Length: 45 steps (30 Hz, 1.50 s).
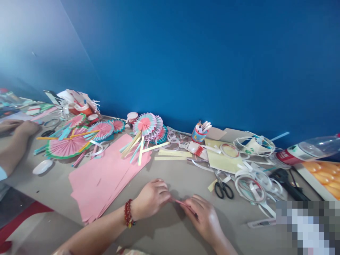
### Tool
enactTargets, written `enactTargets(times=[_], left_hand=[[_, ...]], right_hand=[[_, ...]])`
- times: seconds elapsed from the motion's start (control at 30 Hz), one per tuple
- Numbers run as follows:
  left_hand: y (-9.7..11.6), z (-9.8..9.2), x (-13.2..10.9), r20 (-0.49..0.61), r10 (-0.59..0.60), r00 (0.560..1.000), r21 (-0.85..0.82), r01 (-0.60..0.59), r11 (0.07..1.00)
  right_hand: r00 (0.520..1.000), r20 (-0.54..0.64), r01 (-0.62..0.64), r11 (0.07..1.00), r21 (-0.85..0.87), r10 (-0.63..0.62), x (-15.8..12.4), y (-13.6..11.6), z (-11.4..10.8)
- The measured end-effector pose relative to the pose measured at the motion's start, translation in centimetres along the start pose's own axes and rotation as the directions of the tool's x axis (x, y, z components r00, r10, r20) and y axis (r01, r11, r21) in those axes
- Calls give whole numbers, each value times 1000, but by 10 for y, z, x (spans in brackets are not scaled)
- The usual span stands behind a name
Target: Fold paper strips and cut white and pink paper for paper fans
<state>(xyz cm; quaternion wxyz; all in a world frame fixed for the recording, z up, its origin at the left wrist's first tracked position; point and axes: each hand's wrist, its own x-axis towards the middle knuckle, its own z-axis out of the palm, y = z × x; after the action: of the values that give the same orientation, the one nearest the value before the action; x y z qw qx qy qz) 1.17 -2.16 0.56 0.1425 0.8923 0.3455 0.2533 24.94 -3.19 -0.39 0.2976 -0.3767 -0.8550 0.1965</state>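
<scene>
A narrow pink paper strip (177, 201) stretches between my two hands, just above the tabletop. My left hand (152, 198), with a beaded bracelet at the wrist, is closed on the strip's left end. The fingers of my right hand (203, 216) pinch its other end. How much of the strip lies under the fingers is hidden. Left of my hands, a loose stack of pink paper sheets (106, 177) is spread on the table. Black-handled scissors (223, 190) lie beyond my right hand.
Folded paper fans (145, 124) and pale yellow strips (174, 154) lie along the wall. To the right are tape rolls (249, 188), a glue gun (289, 184), a cutter (261, 222) and a bottle (305, 152). Another person's arms (17, 141) rest at far left.
</scene>
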Motion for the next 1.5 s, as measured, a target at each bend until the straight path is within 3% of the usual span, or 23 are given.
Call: enactTargets(times=[0.37, 0.67, 0.97, 1.23, 1.4, 1.5], left_hand=[[-14, -11, -2, -61, -132, 989, -205, 117, 972], [-17, -15, -1, -54, -96, 994, -300, 75, 951], [-20, -15, -4, -122, -73, 990, -322, 30, 946], [-26, -22, -6, -38, -288, 957, -426, 245, 871], [-25, -22, -5, 21, -343, 939, -505, 306, 807], [-25, -20, -5, 22, -348, 937, -488, 314, 814]], right_hand=[[998, -53, -22, 997, 76, 26, 0, 9, -7], [996, -45, -67, 992, 108, 72, 0, 17, -9], [994, -37, -94, 988, 124, 100, 0, 18, -11], [980, -30, -183, 957, 225, 195, -3, 27, -21], [974, -35, -206, 939, 276, 224, -1, 26, -25], [972, -39, -210, 930, 302, 232, -1, 24, -26]])
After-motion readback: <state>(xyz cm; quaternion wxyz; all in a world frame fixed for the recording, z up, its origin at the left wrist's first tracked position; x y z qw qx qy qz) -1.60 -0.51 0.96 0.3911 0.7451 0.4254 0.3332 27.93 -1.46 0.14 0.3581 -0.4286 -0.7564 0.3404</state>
